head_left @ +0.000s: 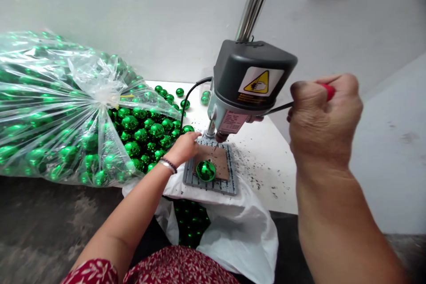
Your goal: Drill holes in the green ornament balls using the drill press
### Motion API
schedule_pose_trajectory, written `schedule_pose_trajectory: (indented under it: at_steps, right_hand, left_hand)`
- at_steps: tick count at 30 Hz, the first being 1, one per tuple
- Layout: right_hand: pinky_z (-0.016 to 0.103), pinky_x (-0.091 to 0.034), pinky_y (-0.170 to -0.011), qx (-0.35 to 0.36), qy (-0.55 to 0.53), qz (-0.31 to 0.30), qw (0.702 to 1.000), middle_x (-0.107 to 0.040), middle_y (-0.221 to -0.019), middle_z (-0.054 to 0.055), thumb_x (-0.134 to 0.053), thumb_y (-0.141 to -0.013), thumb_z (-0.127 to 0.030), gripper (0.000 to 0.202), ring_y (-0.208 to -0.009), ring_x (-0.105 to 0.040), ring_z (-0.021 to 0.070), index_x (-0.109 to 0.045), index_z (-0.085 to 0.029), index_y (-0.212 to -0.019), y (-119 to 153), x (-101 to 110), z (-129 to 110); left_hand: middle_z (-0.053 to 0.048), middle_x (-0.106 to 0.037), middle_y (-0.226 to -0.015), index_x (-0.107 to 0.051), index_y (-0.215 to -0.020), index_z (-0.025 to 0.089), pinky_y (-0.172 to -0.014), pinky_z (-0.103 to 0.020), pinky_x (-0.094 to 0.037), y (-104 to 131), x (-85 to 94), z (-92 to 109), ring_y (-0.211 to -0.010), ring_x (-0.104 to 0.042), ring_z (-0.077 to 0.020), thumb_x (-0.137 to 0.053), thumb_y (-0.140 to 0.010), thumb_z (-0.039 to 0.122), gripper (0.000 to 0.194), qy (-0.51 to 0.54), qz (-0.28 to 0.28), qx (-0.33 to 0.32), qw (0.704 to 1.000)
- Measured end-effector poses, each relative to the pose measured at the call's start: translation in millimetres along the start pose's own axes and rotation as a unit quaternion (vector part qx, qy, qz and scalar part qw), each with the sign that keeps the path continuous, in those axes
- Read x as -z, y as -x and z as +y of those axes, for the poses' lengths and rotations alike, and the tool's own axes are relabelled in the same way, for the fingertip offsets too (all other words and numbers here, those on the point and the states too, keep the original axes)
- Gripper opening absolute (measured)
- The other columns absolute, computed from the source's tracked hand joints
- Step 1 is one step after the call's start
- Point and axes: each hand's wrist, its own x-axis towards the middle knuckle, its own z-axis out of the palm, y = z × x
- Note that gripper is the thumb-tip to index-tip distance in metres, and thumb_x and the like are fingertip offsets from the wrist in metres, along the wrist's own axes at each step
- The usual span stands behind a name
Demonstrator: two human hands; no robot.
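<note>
A grey and black drill press (254,75) stands on the white table, its chuck pointing down over a slotted metal base (211,188). My right hand (322,115) is closed around the red-tipped lever (329,92) at the drill's right side. On the base lies a brown board (221,159), and a shiny green ball (206,171) sits on it, in front of the drill bit. My left hand (184,146) is at the base's left edge, beside the loose green balls (156,130); its fingers are partly hidden, and I cannot make out what they hold, if anything.
A large clear plastic bag (66,111) full of green balls fills the left side. Dark shavings lie on the white table (279,191). Below the base hangs an open white sack (242,235) with green balls inside. A black cable runs left from the drill.
</note>
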Motion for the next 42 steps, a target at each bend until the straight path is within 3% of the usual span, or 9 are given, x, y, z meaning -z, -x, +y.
schedule_pose_trajectory:
  at_steps: [5, 15, 19, 23, 28, 32, 34, 38, 42]
  right_hand:
    - [0.026, -0.037, -0.065, -0.063, -0.011, -0.003, 0.998, -0.046, -0.068, -0.005, -0.054, -0.087, -0.033, 0.017, -0.062, -0.044, 0.0079, -0.049, -0.017, -0.087, 2, 3, -6]
    - [0.024, -0.038, -0.07, -0.053, -0.016, -0.011, 0.998, -0.049, -0.073, -0.005, -0.056, -0.087, -0.029, 0.016, -0.067, -0.041, 0.0049, -0.046, -0.016, -0.083, 3, 6, -18]
    - [0.025, -0.039, -0.076, -0.065, -0.015, -0.02, 0.998, -0.047, -0.076, -0.004, -0.054, -0.09, -0.025, 0.014, -0.071, -0.041, 0.0051, -0.046, -0.015, -0.085, 3, 5, -20]
    - [0.025, -0.037, -0.076, -0.066, -0.009, -0.021, 0.998, -0.044, -0.076, -0.004, -0.053, -0.09, -0.021, 0.013, -0.072, -0.039, 0.0045, -0.044, -0.015, -0.083, 4, 4, -23]
    - [0.022, -0.036, -0.07, -0.045, -0.023, -0.016, 0.999, -0.04, -0.072, -0.006, -0.054, -0.089, -0.022, 0.018, -0.068, -0.035, 0.0025, -0.04, -0.017, -0.08, 7, 5, -21]
    - [0.018, -0.037, -0.067, 0.001, -0.039, -0.005, 0.999, -0.042, -0.072, -0.006, -0.053, -0.089, -0.025, 0.017, -0.067, -0.037, 0.0012, -0.042, -0.016, -0.081, 10, 5, -16]
    - [0.018, -0.037, -0.066, 0.005, -0.044, 0.0, 0.999, -0.044, -0.072, -0.006, -0.054, -0.089, -0.026, 0.016, -0.067, -0.038, 0.001, -0.043, -0.016, -0.082, 12, 5, -15]
    - [0.019, -0.038, -0.068, 0.0, -0.049, 0.002, 0.999, -0.043, -0.071, -0.006, -0.054, -0.088, -0.026, 0.018, -0.067, -0.037, 0.0013, -0.041, -0.016, -0.081, 12, 5, -15]
    - [0.02, -0.036, -0.069, -0.012, -0.042, -0.004, 0.999, -0.039, -0.07, -0.007, -0.055, -0.087, -0.025, 0.019, -0.067, -0.035, 0.0013, -0.04, -0.016, -0.08, 12, 6, -19]
  left_hand:
    - [-0.026, -0.053, -0.142, -0.054, -0.138, 0.009, -0.091, -0.04, -0.056, -41, -2.1, 18, -0.111, -0.069, -0.0298, -0.039, -0.093, 0.006, 0.048, -0.211, -0.042, 0.105, 0.971]
    - [-0.029, -0.053, -0.133, -0.053, -0.134, 0.007, -0.088, -0.04, -0.053, -48, -5.2, 16, -0.111, -0.068, -0.0334, -0.04, -0.092, 0.008, 0.045, -0.243, -0.034, 0.144, 0.959]
    - [-0.026, -0.058, -0.131, -0.046, -0.143, 0.012, -0.089, -0.043, -0.053, -32, -4.0, 11, -0.11, -0.067, -0.0354, -0.058, -0.087, 0.023, 0.058, -0.16, 0.043, 0.123, 0.978]
    - [-0.012, -0.07, -0.115, -0.055, -0.134, 0.015, -0.093, -0.037, -0.052, -4, -9.9, -3, -0.103, -0.067, -0.0261, -0.065, -0.082, 0.031, 0.056, 0.111, 0.032, 0.085, 0.99]
    - [-0.005, -0.069, -0.103, -0.05, -0.14, 0.019, -0.062, -0.022, -0.048, 25, -17.2, -15, -0.074, -0.068, -0.0125, -0.065, -0.077, 0.022, 0.065, 0.476, -0.064, 0.147, 0.865]
    - [-0.006, -0.07, -0.102, -0.055, -0.133, 0.022, -0.056, -0.018, -0.045, 31, -18.1, -15, -0.067, -0.067, -0.0091, -0.066, -0.079, 0.024, 0.055, 0.603, -0.078, 0.2, 0.768]
    - [-0.005, -0.07, -0.098, -0.058, -0.129, 0.02, -0.054, -0.017, -0.044, 29, -19.9, -13, -0.065, -0.066, -0.0083, -0.068, -0.079, 0.025, 0.051, 0.589, -0.067, 0.201, 0.78]
    - [-0.002, -0.069, -0.091, -0.06, -0.128, 0.018, -0.055, -0.019, -0.043, 22, -27.6, -8, -0.063, -0.062, -0.0088, -0.071, -0.077, 0.028, 0.053, 0.441, -0.033, 0.144, 0.885]
    - [-0.004, -0.072, -0.107, -0.063, -0.128, 0.02, -0.078, -0.029, -0.054, 19, -33.8, -6, -0.079, -0.066, -0.0154, -0.073, -0.075, 0.033, 0.055, 0.261, 0.002, 0.101, 0.96]
